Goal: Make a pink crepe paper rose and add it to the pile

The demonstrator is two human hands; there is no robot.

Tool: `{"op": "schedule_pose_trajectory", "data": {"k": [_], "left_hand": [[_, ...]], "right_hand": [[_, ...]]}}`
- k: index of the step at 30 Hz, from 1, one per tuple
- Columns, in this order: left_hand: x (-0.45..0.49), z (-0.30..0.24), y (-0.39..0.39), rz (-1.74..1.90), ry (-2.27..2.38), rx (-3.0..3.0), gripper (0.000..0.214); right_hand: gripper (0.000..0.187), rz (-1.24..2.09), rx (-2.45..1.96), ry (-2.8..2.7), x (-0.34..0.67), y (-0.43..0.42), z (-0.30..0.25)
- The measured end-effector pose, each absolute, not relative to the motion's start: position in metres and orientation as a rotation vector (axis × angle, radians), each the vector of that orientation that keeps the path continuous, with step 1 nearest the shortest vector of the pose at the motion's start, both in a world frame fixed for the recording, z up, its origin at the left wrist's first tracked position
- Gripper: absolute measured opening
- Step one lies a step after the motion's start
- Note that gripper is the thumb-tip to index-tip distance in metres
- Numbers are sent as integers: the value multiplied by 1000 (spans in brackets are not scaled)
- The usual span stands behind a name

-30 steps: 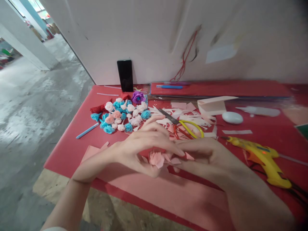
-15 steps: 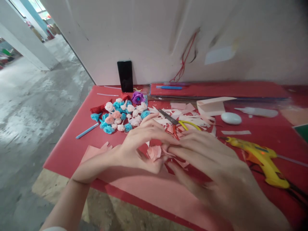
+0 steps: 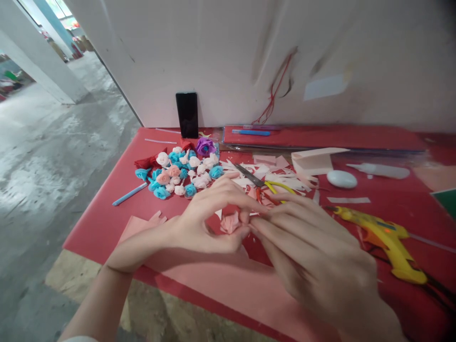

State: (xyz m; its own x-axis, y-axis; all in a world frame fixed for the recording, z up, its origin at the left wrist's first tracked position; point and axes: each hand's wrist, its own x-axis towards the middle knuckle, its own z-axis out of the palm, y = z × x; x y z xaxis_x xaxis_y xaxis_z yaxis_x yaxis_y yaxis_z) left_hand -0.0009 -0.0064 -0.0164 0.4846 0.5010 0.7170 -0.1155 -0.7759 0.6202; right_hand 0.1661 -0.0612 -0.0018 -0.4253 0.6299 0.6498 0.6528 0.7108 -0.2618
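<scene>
A small pink paper flower (image 3: pixel 230 223) is pinched between the thumb and fingertips of my left hand (image 3: pixel 206 216). My right hand (image 3: pixel 313 251) comes in from the right, its thumb and fingers closed at the flower's base; my fingers hide most of that base. Just beyond my hands lie scissors (image 3: pixel 261 181) with yellow and red handles, on a heap of white and pink paper scraps (image 3: pixel 285 178). A sheet of pink paper (image 3: pixel 213 285) spreads beneath my hands on the red table (image 3: pixel 103 204).
A pile of white, blue and pink paper flowers (image 3: pixel 181 173) lies left of centre, a purple flower (image 3: pixel 205 147) behind it. A phone (image 3: pixel 187 115) leans on the wall. At right are a yellow glue gun (image 3: pixel 384 237), a white oval object (image 3: pixel 342 179) and a bottle (image 3: pixel 381 170).
My right thumb and fingers have closed together at the flower's base, where the thumb was lower and apart before. My left hand keeps its pinch; the flower has turned slightly.
</scene>
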Motion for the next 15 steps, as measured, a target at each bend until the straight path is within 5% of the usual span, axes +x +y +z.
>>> {"op": "schedule_pose_trajectory", "data": {"k": [8, 15], "left_hand": [[-3, -22, -5, 1312, 336, 2137, 37], [-1, -15, -8, 1254, 460, 2152, 33]], "right_hand": [[28, 173, -1032, -2034, 165, -58, 2], [23, -64, -984, -2152, 165, -57, -1]]}}
